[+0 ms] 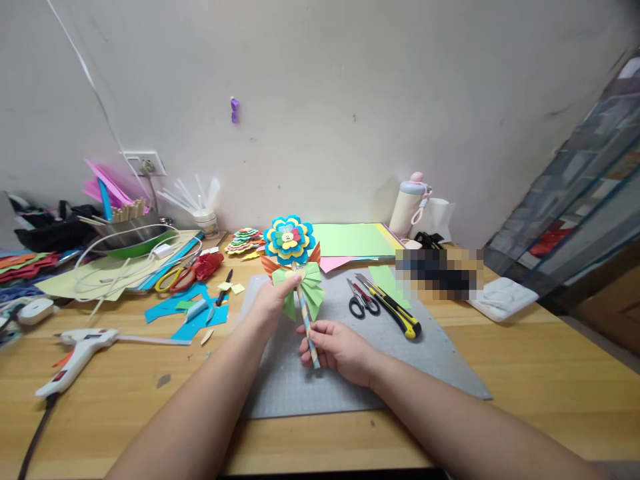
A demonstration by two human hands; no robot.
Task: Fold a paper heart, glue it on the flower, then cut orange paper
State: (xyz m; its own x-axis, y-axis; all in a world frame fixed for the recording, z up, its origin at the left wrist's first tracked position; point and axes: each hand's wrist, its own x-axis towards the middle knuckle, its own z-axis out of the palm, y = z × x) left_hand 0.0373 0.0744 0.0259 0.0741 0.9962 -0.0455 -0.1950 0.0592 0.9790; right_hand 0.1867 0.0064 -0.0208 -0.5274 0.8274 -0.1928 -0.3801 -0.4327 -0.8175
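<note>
A paper flower [289, 241] with layered blue and yellow petals and a small face at its middle is held up over the grey cutting mat [280, 393]. Below the bloom are orange paper pieces and a green pleated paper bow [313, 287]. My left hand [280, 293] pinches the flower at the bow, thumb in front. Lower down, my right hand [335, 347] has its fingers closed round the striped stem [307, 320], near the bottom end. The stem tilts slightly, its lower end toward the right.
Scissors [363, 303] and a yellow-black utility knife [395, 310] lie on the mat's right half. Left are a glue gun [83, 353], blue paper scraps [195, 313] and yellow-handled scissors [173, 279]. Green paper sheets [350, 240] and a bottle [407, 203] stand at the back.
</note>
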